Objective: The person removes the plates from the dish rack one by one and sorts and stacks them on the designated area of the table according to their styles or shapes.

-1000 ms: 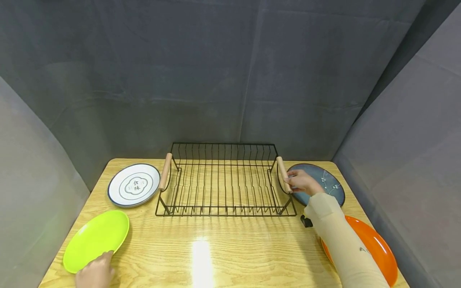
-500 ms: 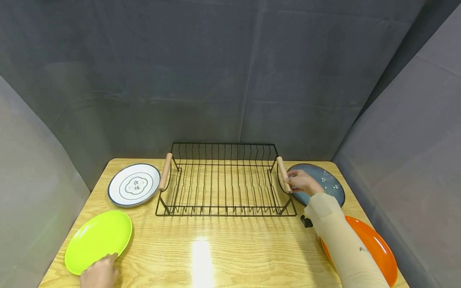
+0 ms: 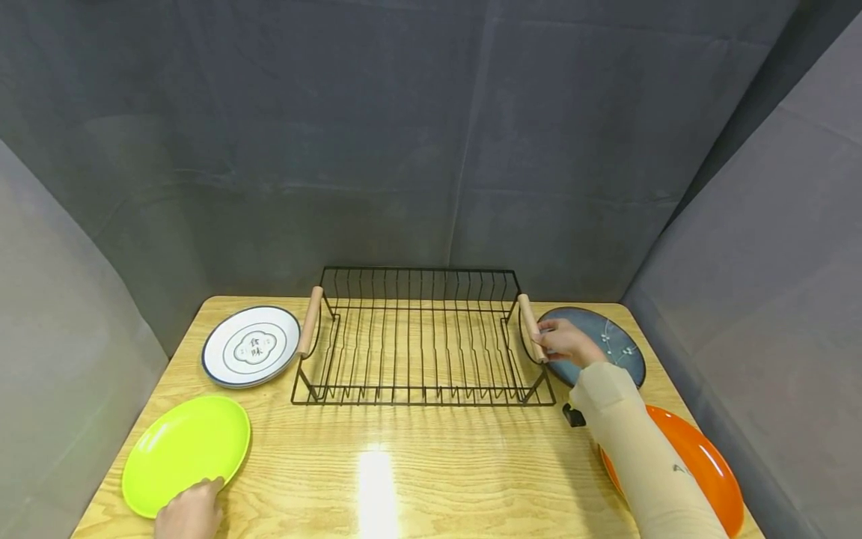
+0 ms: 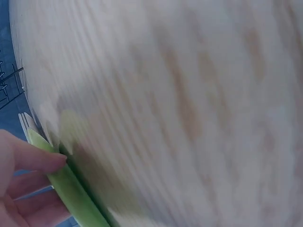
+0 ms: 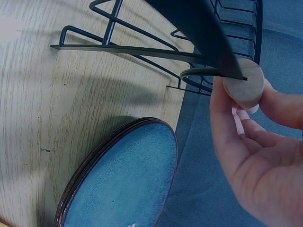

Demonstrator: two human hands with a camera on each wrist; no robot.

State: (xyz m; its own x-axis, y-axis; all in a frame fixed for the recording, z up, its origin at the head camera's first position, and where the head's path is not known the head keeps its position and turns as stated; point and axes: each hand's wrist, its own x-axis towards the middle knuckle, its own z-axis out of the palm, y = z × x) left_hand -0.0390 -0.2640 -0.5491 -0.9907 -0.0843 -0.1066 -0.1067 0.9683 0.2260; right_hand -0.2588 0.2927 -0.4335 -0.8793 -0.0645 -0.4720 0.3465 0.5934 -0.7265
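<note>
My left hand (image 3: 191, 510) pinches the near right rim of a lime-green plate (image 3: 185, 449) at the front left of the table. In the left wrist view the thumb lies over the plate's edge (image 4: 75, 196), with the fingers on its other side. With my right hand (image 3: 567, 342) I grip the right wooden handle (image 3: 528, 322) of a black wire dish rack (image 3: 423, 397). The right wrist view shows fingers and thumb curled round the handle's round end (image 5: 245, 85). No plates stand in the rack's slots.
White plates with a blue rim (image 3: 222, 352) lie left of the rack. Dark blue plates (image 3: 616, 340) are stacked to its right, partly behind my right hand. An orange plate (image 3: 700, 457) lies under my right forearm, near a small black object (image 3: 574, 415). Grey cloth surrounds the wooden table.
My left hand and the green plate have shifted slightly to the right and toward me. The right hand stays on the rack's handle, and the rack has hardly moved.
</note>
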